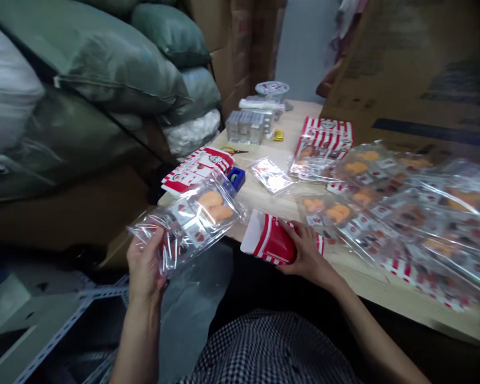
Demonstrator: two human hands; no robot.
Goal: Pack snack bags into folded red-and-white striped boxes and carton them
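My left hand (144,264) grips the lower corner of a clear plastic bag (188,221), holding it up over the near edge of the wooden table (264,141). Inside the bag are orange pieces (216,206) and small printed cards. My right hand (306,248) holds a red-and-white striped paper carton (268,240) by its side, close to the table edge. A pile of similar filled bags (400,213) lies to the right of that hand.
The table also holds flat striped cartons (324,138), scissors (232,151), a blue tape dispenser (236,177) and clear plastic boxes (244,127). Large green and white sacks (120,74) are stacked on the left, with cardboard sheets (416,69) on the right.
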